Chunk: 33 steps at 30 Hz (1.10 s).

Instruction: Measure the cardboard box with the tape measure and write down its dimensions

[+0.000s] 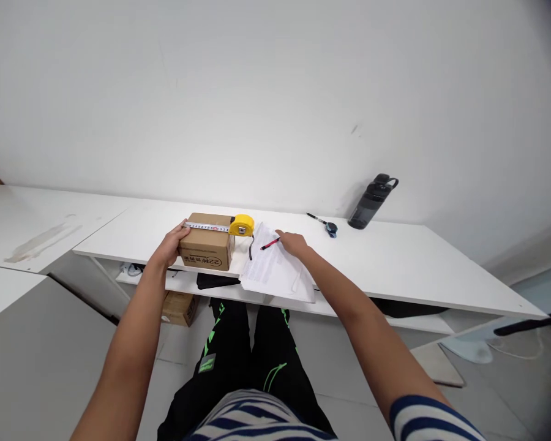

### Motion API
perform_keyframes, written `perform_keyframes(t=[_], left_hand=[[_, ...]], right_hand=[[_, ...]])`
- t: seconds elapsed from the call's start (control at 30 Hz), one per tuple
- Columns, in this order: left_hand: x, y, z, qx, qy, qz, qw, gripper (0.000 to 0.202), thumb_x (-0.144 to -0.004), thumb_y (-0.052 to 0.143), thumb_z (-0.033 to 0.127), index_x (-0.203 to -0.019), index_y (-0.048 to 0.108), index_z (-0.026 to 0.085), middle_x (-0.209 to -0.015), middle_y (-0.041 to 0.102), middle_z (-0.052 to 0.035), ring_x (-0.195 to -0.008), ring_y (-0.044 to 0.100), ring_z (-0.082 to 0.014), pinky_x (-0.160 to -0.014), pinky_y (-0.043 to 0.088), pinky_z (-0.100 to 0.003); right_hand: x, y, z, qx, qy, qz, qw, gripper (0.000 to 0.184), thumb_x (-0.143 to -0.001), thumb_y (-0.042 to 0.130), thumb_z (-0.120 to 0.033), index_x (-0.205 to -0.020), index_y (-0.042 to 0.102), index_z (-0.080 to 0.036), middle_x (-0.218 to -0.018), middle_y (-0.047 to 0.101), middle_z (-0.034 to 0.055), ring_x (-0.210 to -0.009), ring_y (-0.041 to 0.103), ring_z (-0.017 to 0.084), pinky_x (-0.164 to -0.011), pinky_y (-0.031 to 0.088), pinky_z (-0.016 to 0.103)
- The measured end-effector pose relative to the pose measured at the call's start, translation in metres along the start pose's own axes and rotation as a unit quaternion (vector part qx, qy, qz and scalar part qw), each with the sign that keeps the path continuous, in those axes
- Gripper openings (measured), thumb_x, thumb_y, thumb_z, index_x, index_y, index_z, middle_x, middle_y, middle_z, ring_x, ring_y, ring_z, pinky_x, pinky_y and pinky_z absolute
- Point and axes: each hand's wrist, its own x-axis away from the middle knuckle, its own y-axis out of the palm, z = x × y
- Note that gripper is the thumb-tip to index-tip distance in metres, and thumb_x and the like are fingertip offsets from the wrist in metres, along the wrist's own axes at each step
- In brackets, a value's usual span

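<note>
A small brown cardboard box [206, 248] with printed lettering sits near the front edge of the white table. My left hand [169, 244] grips its left side, fingers at the top edge beside the end of the tape. Across the box top runs the pulled-out blade of a yellow tape measure [242, 224], whose case rests at the box's right edge with a dark strap hanging down. To the right, my right hand [294, 243] is closed round the rear end of a red pen [270, 244], over white paper sheets [275, 275]. Its fingertips are partly hidden.
A dark water bottle [371, 202] stands at the back right by the wall. Left of it lie a black pen [316, 218] and a small blue-and-black object [331, 229]. Beneath the tabletop is a shelf [321, 303] with dark items; another cardboard box [179, 307] is below.
</note>
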Motion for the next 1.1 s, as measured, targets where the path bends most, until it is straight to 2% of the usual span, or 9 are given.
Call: perform_keyframes(t=[0.13,0.27,0.4,0.5,0.57,0.63,0.73,0.9,1.1], left_hand=[[0.004,0.001,0.006,0.004,-0.022,-0.014,1.0,0.074,-0.075,0.069,0.045,-0.144,0.045,0.028,-0.129,0.061,-0.0078,-0.09,0.06,-0.0215,-0.056,0.048,-0.023],[0.004,0.005,0.007,0.018,-0.026,0.002,1.0,0.076,-0.071,0.074,0.044,-0.141,0.049,0.03,-0.133,0.058,-0.0066,-0.084,0.059,-0.0176,-0.055,0.047,-0.021],[-0.002,0.006,0.008,0.023,-0.025,0.019,0.999,0.074,-0.071,0.075,0.042,-0.14,0.051,0.03,-0.137,0.055,-0.0054,-0.086,0.06,-0.0173,-0.054,0.047,-0.02],[-0.007,0.007,0.006,0.03,-0.033,0.032,0.998,0.071,-0.071,0.075,0.04,-0.137,0.054,0.03,-0.138,0.056,-0.0047,-0.09,0.061,-0.0182,-0.055,0.048,-0.019],[-0.01,0.009,0.004,0.058,-0.029,0.042,0.997,0.067,-0.07,0.076,0.036,-0.134,0.057,0.029,-0.136,0.059,-0.0034,-0.095,0.061,-0.0178,-0.058,0.048,-0.018],[-0.012,0.013,0.0,0.102,-0.008,0.061,0.993,0.063,-0.068,0.077,0.031,-0.129,0.062,0.027,-0.133,0.062,-0.0021,-0.099,0.061,-0.0162,-0.065,0.049,-0.016],[-0.014,0.019,-0.005,0.146,0.033,0.101,0.984,0.059,-0.066,0.078,0.025,-0.124,0.066,0.021,-0.13,0.064,-0.0023,-0.105,0.06,-0.0141,-0.079,0.048,-0.014],[-0.016,0.021,-0.008,0.138,0.039,0.109,0.984,0.057,-0.066,0.078,0.025,-0.122,0.067,0.019,-0.13,0.065,-0.0021,-0.112,0.058,-0.0154,-0.088,0.046,-0.015],[-0.015,0.02,-0.008,0.13,0.031,0.11,0.985,0.059,-0.066,0.078,0.026,-0.124,0.066,0.019,-0.131,0.064,-0.002,-0.118,0.056,-0.0201,-0.095,0.046,-0.022]], right_hand=[[-0.016,0.017,0.007,-0.001,-0.029,-0.003,1.0,0.021,-0.09,0.052,-0.023,-0.11,0.059,-0.019,-0.097,0.07,0.014,-0.088,0.065,0.027,-0.076,0.045,0.035],[0.003,0.025,0.013,-0.094,-0.021,0.073,0.993,0.034,-0.1,0.031,-0.043,-0.111,0.053,-0.019,-0.09,0.067,0.0085,-0.079,0.061,0.021,-0.069,0.043,0.03],[0.041,0.032,0.014,-0.356,0.013,0.158,0.921,0.041,-0.088,0.049,-0.062,-0.081,0.051,-0.022,-0.068,0.056,-0.0012,-0.063,0.052,0.015,-0.058,0.039,0.026],[0.054,0.038,0.015,-0.476,0.034,0.104,0.873,0.039,-0.089,0.044,-0.061,-0.088,0.054,-0.023,-0.065,0.057,-0.003,-0.053,0.046,0.013,-0.055,0.036,0.026],[0.055,0.04,0.017,-0.509,0.051,0.064,0.857,0.041,-0.091,0.038,-0.058,-0.086,0.057,-0.022,-0.064,0.058,-0.0017,-0.05,0.043,0.012,-0.053,0.035,0.027],[0.053,0.039,0.018,-0.487,0.069,0.053,0.869,0.042,-0.089,0.042,-0.057,-0.07,0.054,-0.021,-0.061,0.055,-0.0008,-0.052,0.044,0.013,-0.054,0.035,0.027],[0.053,0.035,0.016,-0.426,0.064,0.04,0.902,0.043,-0.083,0.055,-0.052,-0.056,0.04,-0.022,-0.056,0.046,-0.0026,-0.057,0.042,0.013,-0.055,0.031,0.027],[0.057,0.031,0.01,-0.414,0.064,0.03,0.908,0.045,-0.083,0.055,-0.042,-0.057,0.024,-0.023,-0.055,0.03,-0.0052,-0.053,0.028,0.01,-0.052,0.02,0.028],[0.059,0.031,0.012,-0.422,0.049,-0.005,0.905,0.042,-0.083,0.056,-0.04,-0.056,0.028,-0.022,-0.057,0.035,-0.0041,-0.055,0.031,0.011,-0.053,0.022,0.028]])
